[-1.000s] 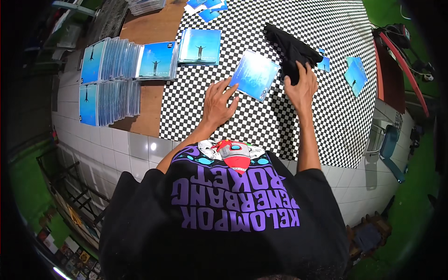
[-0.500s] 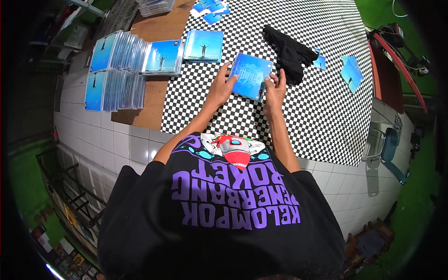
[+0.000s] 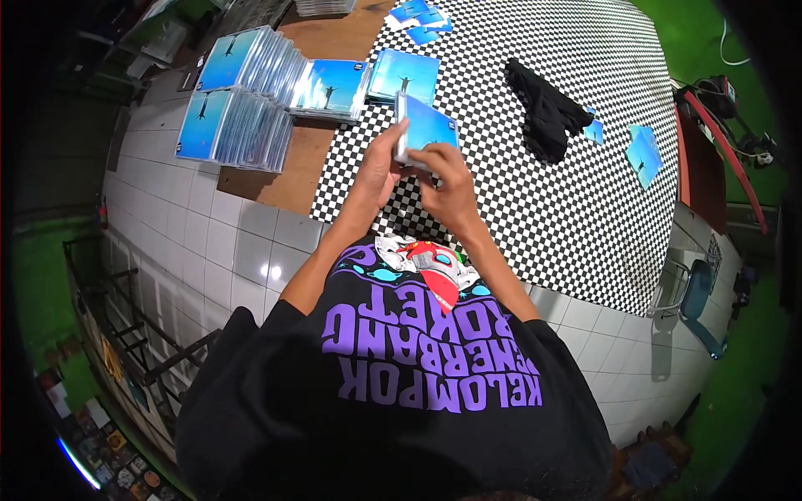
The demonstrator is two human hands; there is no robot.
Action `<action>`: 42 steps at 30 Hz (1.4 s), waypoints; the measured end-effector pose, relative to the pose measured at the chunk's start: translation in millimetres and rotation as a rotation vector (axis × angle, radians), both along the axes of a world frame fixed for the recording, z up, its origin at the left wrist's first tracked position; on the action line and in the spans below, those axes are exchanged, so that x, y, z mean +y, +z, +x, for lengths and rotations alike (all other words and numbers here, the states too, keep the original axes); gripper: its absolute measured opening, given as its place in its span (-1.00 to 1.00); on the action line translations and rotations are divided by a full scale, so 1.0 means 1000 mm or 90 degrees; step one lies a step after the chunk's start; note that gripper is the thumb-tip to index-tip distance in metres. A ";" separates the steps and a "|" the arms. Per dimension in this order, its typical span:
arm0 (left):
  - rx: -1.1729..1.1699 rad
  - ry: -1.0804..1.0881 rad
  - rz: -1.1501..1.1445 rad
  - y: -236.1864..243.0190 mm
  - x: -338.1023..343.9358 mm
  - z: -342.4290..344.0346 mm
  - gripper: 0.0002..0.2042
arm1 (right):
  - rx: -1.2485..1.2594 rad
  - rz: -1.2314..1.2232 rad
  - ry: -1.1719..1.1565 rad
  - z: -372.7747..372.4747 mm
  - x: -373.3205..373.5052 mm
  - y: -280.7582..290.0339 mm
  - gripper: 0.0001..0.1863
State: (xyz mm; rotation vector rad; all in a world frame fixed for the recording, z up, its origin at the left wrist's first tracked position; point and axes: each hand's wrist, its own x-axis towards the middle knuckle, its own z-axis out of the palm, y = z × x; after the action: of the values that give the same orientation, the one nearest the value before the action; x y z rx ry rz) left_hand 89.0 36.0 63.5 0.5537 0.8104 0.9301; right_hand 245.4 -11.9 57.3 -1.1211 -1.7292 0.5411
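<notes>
A clear CD case (image 3: 428, 123) with a blue cover is held between my two hands above the checkered cloth, tilted, with its spine toward the left. My left hand (image 3: 378, 169) grips the case along its left side, thumb on the spine. With bent fingers, my right hand (image 3: 449, 185) holds its lower edge and covers part of the front. Just beyond it lies a small pile of blue-covered CD cases (image 3: 404, 73). To the left of that pile is another stack of cases (image 3: 331, 87).
Long rows of CD cases (image 3: 259, 138) stand at the left on the brown wooden tabletop (image 3: 302, 159). A black cloth (image 3: 545, 117) lies right of my hands. Blue printed cards (image 3: 644, 159) are at the right, with more small cards (image 3: 420, 18) at the far edge.
The CD case has been turned from its text-covered back to its front and tilted. My right hand has moved from its right side to its lower edge. The view has shifted slightly.
</notes>
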 end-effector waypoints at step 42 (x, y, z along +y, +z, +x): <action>0.934 -0.057 0.559 -0.035 0.065 -0.143 -0.23 | -0.202 -0.150 -0.222 -0.128 0.178 -0.032 -0.44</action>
State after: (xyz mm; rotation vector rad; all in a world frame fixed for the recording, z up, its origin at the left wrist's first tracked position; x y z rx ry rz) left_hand -53.8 101.5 28.1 2.1500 1.6155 0.6508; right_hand 117.3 165.6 25.8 -1.7117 -1.7082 0.3684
